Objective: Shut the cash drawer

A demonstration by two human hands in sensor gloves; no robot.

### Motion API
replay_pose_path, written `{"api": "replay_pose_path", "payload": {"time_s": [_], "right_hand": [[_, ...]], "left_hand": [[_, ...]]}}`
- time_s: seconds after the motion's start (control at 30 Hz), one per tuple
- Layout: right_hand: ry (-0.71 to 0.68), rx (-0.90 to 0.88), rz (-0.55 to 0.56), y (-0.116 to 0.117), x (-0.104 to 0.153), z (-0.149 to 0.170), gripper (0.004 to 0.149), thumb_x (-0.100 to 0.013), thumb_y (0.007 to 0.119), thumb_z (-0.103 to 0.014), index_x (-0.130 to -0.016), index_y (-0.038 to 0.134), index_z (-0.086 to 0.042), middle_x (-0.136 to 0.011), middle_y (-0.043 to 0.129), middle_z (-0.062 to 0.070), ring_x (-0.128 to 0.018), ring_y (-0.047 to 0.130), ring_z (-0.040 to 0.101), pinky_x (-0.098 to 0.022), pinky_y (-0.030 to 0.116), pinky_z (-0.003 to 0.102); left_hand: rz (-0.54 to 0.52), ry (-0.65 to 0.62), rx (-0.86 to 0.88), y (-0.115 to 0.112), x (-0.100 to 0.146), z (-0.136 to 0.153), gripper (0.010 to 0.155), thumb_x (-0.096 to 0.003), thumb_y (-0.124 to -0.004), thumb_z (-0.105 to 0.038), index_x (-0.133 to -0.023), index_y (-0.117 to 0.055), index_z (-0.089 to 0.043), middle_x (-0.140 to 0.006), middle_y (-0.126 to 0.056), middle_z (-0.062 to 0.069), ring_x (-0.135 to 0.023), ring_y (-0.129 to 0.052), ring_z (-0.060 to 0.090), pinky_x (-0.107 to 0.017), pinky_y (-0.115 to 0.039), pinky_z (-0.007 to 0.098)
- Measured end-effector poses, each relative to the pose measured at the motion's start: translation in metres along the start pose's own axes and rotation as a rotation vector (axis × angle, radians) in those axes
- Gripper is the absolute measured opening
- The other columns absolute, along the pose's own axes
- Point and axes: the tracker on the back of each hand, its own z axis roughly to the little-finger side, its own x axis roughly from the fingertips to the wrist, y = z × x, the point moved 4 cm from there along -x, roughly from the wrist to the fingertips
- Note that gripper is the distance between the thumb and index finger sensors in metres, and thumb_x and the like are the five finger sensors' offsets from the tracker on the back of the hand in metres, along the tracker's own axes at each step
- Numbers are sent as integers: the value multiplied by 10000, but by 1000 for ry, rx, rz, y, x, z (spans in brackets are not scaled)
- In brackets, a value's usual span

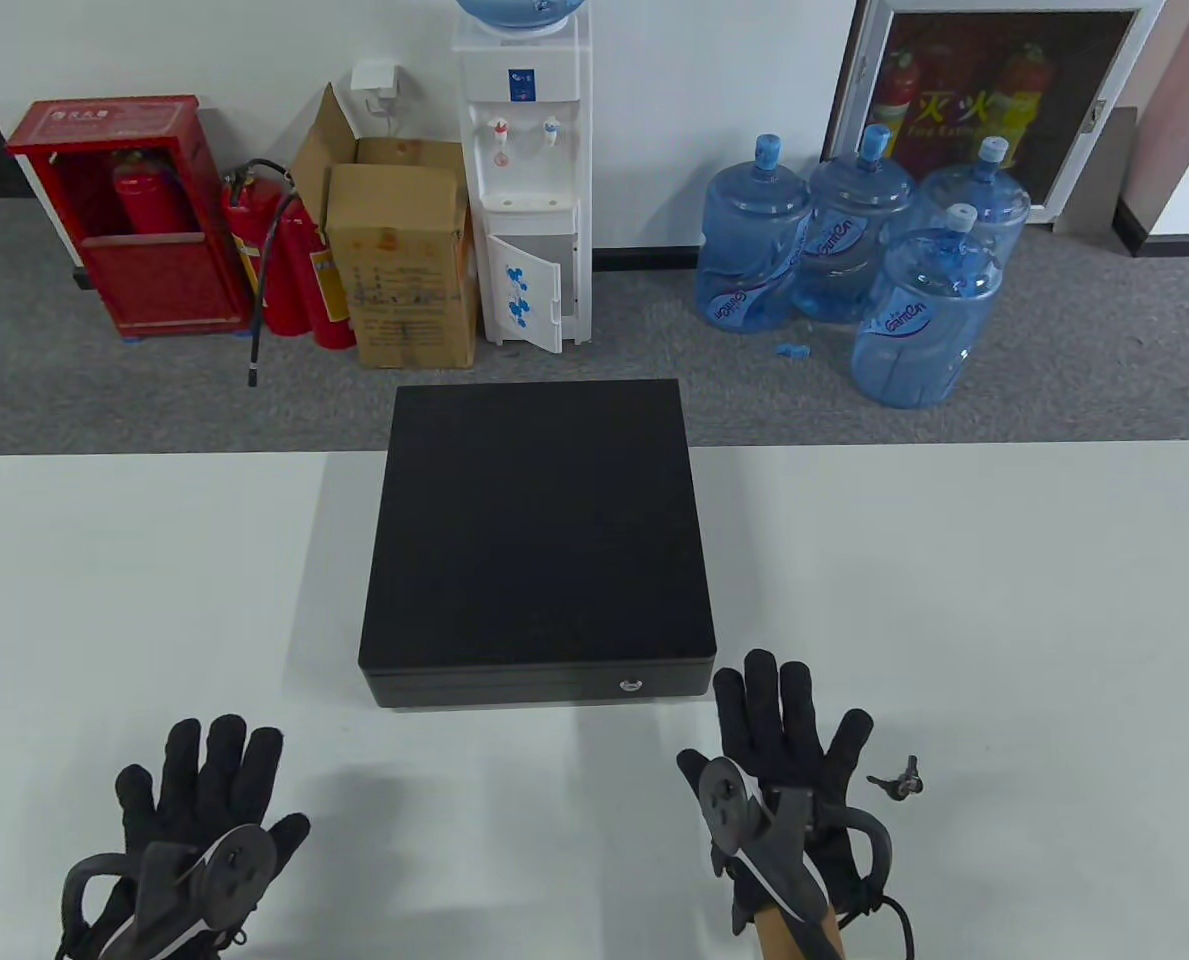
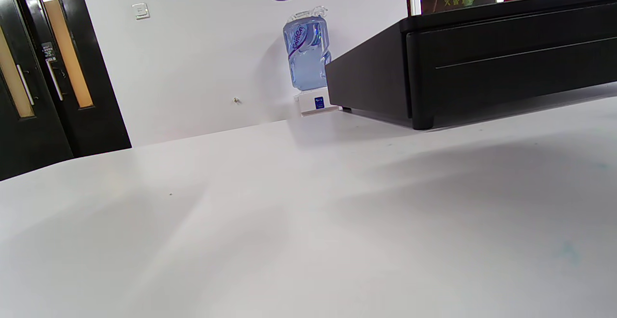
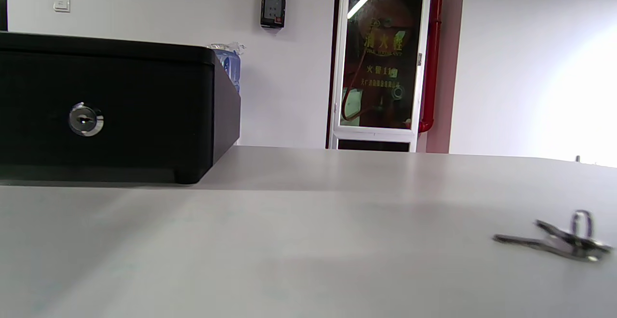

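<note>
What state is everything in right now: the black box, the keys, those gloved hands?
cash drawer: shut, front flush.
lock: no key in it.
keys: lying loose on the table.
left hand: open, fingers spread, holding nothing.
right hand: open, fingers spread, holding nothing.

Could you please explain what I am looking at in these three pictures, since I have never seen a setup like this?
There is no machine here: a person wears black sensor gloves, with a tracker strapped to the back of each hand. The large picture looks down on a white table. The left hand and right hand come in from the bottom edge, fingers spread, holding nothing. The other two pictures come from cameras on the wrists, low over the table, so only dark fingertips show at their top edge. On the table sits a black cash drawer, its front flush with the case, so it looks closed, with a round lock in that front. A small bunch of keys lies to the right of the right hand, untouched.
</note>
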Motion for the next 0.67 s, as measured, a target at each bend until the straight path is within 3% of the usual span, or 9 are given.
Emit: {"api": "replay_pose_path", "payload": {"time_s": [0.67], "right_hand": [[39, -27, -31, 2, -1, 11, 801, -349, 439, -728, -1077, 252, -453, -1183, 143, -159, -1125, 163, 123, -741, 200, 614]], "left_hand": [[19, 4, 2, 0, 0, 0, 813, -500, -446, -696, -1189, -240, -316, -1303, -338, 105, -1199, -290, 453, -759, -336, 742]]}}
